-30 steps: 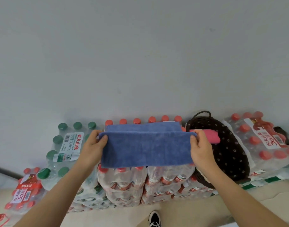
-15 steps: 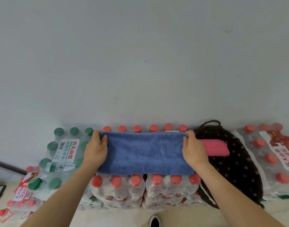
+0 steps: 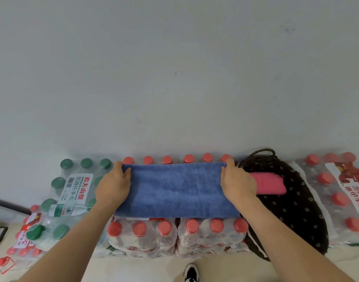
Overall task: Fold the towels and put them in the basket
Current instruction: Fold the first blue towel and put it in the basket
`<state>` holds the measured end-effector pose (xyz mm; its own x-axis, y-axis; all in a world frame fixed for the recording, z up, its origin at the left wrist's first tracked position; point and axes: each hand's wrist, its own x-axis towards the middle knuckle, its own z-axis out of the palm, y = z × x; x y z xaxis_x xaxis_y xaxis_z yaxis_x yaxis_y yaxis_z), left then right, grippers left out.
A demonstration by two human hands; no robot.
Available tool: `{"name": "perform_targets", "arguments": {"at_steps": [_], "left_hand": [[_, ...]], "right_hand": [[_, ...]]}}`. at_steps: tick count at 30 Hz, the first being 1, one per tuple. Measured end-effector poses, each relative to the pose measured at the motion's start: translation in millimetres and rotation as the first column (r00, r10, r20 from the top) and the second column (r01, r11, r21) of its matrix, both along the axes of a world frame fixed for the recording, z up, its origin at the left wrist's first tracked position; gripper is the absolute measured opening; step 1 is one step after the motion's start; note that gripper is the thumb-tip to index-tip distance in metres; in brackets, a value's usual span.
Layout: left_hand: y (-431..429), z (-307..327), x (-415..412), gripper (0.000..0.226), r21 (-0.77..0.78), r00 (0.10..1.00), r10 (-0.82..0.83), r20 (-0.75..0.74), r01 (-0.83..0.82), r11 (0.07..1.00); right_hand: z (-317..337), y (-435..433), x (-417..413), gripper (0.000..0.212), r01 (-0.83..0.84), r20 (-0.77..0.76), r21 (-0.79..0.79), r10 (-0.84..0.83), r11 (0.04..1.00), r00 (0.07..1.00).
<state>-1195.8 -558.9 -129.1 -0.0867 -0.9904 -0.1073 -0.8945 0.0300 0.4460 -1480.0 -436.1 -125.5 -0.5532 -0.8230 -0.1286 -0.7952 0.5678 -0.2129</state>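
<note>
left hand point(image 3: 113, 185) and right hand point(image 3: 237, 185) are pinching the far corners of the blue towel point(image 3: 174, 190), lying half-folded on the bottle packs point(image 3: 164, 231) — the lengthwise fold is finishing, probably calling next for a crosswise fold before the basket point(image 3: 292, 210) at three o'clock.

My fingers point(image 3: 118, 167) pinch both ends of the flat-folded blue towel point(image 3: 175, 190); pink towel point(image 3: 270, 184) sits in the dotted basket point(image 3: 292, 210) just right of them.

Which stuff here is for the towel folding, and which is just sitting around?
For the job: blue towel, pink towel, basket, left hand, right hand.
Just there: red-capped bottles, green-capped bottles, shoe.
</note>
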Motion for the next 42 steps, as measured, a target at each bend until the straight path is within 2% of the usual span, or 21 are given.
{"name": "perform_targets", "arguments": {"at_steps": [6,9,11,13,16,19,22,27,29,31,35,39,42], "left_hand": [[3.2,-2.7,1.2,0.031,-0.092,0.983,-0.027,0.181,0.044,0.995],[4.8,-2.4,2.1,0.027,-0.121,0.980,-0.024,0.196,0.049,0.991],[2.6,-4.0,5.1,0.024,-0.184,0.985,-0.081,0.152,0.109,0.977],[-3.0,-7.1,7.2,0.031,-0.204,0.963,-0.216,0.161,0.246,0.948],[-12.2,-4.3,2.9,0.039,-0.141,0.900,-0.365,0.237,0.403,0.904],[-19.1,1.0,-2.6,0.039,-0.047,0.841,-0.405,0.358,0.450,0.892],[-25.1,8.1,-3.9,0.041,0.068,0.799,-0.448,0.401,0.462,0.884],[-31.4,17.5,-8.4,0.022,0.137,0.782,-0.527,0.333,0.512,0.848],[-32.9,19.5,-8.7,0.026,0.187,0.789,-0.532,0.308,0.498,0.847],[-34.2,20.2,-7.0,0.037,0.229,0.786,-0.538,0.305,0.488,0.842],[-33.6,20.3,-4.6,0.029,0.248,0.764,-0.562,0.318,0.505,0.827],[-28.0,28.2,-8.2,0.026,0.249,0.830,-0.529,0.178,0.482,0.840],[-22.7,34.8,-8.2,0.028,0.280,0.889,-0.457,0.006,0.437,0.855]], "right_hand": [[-5.4,2.2,0.0,0.027,0.017,-0.034,-0.071,-0.019,0.997,0.999],[-5.5,2.3,-4.0,0.032,0.004,-0.031,-0.123,-0.008,0.992,0.999],[-7.4,0.2,-8.9,0.038,-0.089,-0.053,-0.139,0.082,0.986,0.995],[-7.8,-3.8,-13.5,0.044,-0.197,-0.044,-0.120,0.193,0.973,0.980],[-3.5,-10.3,-21.2,0.040,-0.276,0.004,-0.071,0.277,0.959,0.961],[2.7,-16.2,-29.2,0.037,-0.357,0.114,0.020,0.353,0.934,0.929],[13.9,-26.6,-34.0,0.038,-0.411,0.231,0.118,0.377,0.904,0.897],[24.9,-40.9,-34.7,0.029,-0.411,0.329,0.185,0.338,0.892,0.882],[26.3,-41.6,-34.1,0.017,-0.416,0.345,0.196,0.334,0.888,0.877],[27.2,-40.2,-32.4,0.013,-0.425,0.337,0.185,0.350,0.886,0.874],[29.9,-37.2,-28.6,0.023,-0.402,0.363,0.140,0.331,0.905,0.871],[33.9,-35.5,-27.2,0.041,-0.364,0.409,0.158,0.275,0.918,0.870],[33.0,-31.6,-23.5,0.043,-0.349,0.426,0.081,0.284,0.934,0.859]]}}
